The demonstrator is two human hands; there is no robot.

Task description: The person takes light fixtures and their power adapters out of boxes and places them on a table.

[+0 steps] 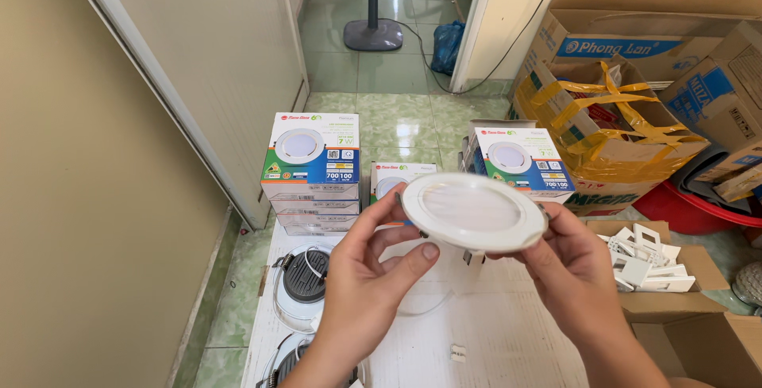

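Observation:
I hold a round white recessed ceiling light (474,211) in both hands, its frosted face turned up toward me. My left hand (367,277) grips its left rim with thumb and fingers underneath. On the right rim, my right hand (573,270) does the same. A thin white wire hangs below it. Under the light lies a white board (492,332) on the floor.
Stacked retail boxes of the same lights (311,167) (524,159) stand ahead. Two more lights lie face down at lower left (303,281). An open carton of white plastic frames (647,261) sits right. Taped cardboard boxes (611,118) pile at the back right; a fan base (373,35) stands in the hallway.

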